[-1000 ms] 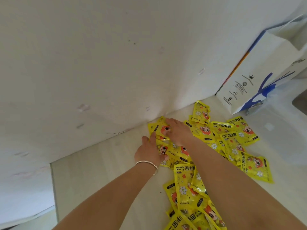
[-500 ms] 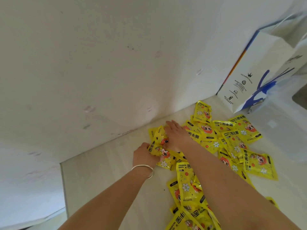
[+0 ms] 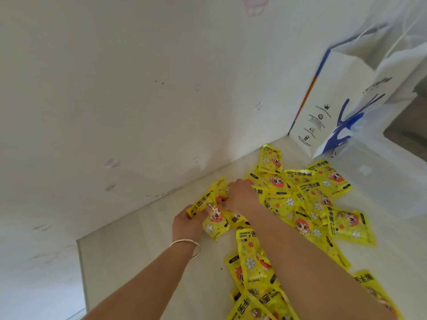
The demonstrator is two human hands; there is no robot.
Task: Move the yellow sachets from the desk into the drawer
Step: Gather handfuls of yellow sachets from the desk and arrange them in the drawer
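Several yellow hand-warmer sachets [image 3: 316, 199] lie scattered over the pale desk [image 3: 138, 250], from the wall down to the bottom edge of the view. My left hand [image 3: 188, 224], with a silver bangle at the wrist, is closed on a small bunch of sachets [image 3: 213, 213] near the wall. My right hand [image 3: 241, 196] rests on the same bunch from the right, fingers curled over it. No drawer is in view.
A white wall [image 3: 138, 100] runs along the desk's far side. A white paper bag with blue print [image 3: 342, 112] stands at the back right, a clear plastic bag [image 3: 381, 176] beside it. The desk's left edge [image 3: 79, 269] drops off.
Both hands have drawn the far sachets together and towards me; the left hand went from lying flat on them to gripping a bunch. The camera tilted slightly.
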